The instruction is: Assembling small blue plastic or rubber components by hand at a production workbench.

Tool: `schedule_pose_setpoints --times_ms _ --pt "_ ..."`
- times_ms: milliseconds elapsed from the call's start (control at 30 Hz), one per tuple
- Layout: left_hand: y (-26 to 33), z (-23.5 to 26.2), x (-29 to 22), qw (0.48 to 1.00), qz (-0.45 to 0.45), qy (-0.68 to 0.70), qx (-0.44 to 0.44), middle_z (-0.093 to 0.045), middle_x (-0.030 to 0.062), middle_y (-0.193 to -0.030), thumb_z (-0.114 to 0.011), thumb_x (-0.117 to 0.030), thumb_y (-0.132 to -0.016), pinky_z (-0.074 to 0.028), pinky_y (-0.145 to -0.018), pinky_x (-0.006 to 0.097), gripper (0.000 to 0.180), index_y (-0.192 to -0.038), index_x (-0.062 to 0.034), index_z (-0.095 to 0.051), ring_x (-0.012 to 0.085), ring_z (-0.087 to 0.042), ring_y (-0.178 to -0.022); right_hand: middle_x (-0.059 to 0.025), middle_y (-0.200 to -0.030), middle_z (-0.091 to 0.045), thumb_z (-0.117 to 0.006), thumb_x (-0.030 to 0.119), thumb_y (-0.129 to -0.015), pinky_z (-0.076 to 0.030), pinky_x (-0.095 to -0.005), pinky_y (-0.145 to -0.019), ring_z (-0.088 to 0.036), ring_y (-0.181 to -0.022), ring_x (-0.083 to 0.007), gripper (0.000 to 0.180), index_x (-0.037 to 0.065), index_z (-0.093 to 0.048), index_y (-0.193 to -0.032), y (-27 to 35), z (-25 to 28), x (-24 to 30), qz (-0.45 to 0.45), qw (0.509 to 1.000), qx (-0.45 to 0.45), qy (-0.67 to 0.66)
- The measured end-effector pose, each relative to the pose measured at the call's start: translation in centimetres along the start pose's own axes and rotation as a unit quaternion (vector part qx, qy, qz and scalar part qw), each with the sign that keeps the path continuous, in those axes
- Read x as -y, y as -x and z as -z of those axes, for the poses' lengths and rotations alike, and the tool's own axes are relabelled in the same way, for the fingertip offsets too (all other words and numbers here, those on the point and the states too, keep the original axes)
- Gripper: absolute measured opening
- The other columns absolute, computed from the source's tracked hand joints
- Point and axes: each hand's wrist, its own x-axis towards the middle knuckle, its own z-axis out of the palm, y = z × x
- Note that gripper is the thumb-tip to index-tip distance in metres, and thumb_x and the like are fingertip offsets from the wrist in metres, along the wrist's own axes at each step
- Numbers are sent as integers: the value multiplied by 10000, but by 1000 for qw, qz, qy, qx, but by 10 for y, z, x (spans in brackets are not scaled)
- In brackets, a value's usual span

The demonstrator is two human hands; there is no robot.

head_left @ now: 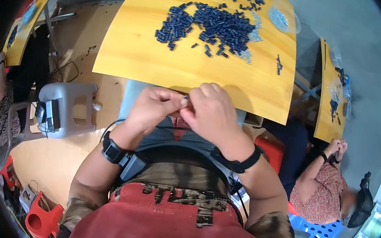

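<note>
My left hand (150,108) and my right hand (214,107) meet at the near edge of the yellow table, fingertips pinched together. Between them a small dark blue piece (186,98) just shows; the fingers cover most of it, and both hands seem closed on it. Farther back on the tabletop lies a large pile of short dark blue tubular pieces (225,27), with a smaller heap (174,24) at its left. Small silver metal parts (254,34) are scattered along the pile's right side. A few dark pieces (279,65) lie apart at the right.
A clear round container (280,20) with silver parts stands at the table's far right. Left of me is a grey stool (67,108) with a black device on it. At the right, another person (320,189) sits by a second yellow table (325,108). Cables hang near my wrists.
</note>
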Motion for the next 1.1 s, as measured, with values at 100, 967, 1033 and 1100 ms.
schedule_pose_setpoints --times_ms 100,967,1033,1100 --pt "0 -4 0 1000 9 0 15 -659 71 -799 -621 -114 -881 -502 -619 223 170 -922 45 -666 106 -599 -661 -132 -722 -525 -653 180 -701 -443 -392 -666 -533 -733 -298 197 24 -532 -703 5 4 -1 3 1000 17 -12" --pt "-6 -8 5 998 37 14 47 -606 71 -621 -618 -100 -855 -455 -405 254 145 -800 28 -656 122 -548 -484 -134 -799 -538 -652 150 -731 -447 -397 -739 -537 -795 -311 224 -6 -569 -869 19 0 -7 -1 997 73 -30" --pt "-9 -8 7 998 43 -5 50 -610 65 -626 -623 -114 -858 -467 -440 245 154 -801 25 -659 119 -564 -514 -120 -790 -533 -665 133 -718 -448 -398 -735 -541 -801 -302 225 11 -587 -891 20 0 -5 -44 995 -5 -93" --pt "-12 -11 7 997 48 -24 54 -613 60 -631 -628 -127 -860 -479 -475 235 163 -803 21 -661 115 -580 -544 -123 -788 -545 -671 139 -724 -456 -398 -721 -552 -792 -306 226 18 -599 -900 28 1 -6 -65 992 -12 -107"
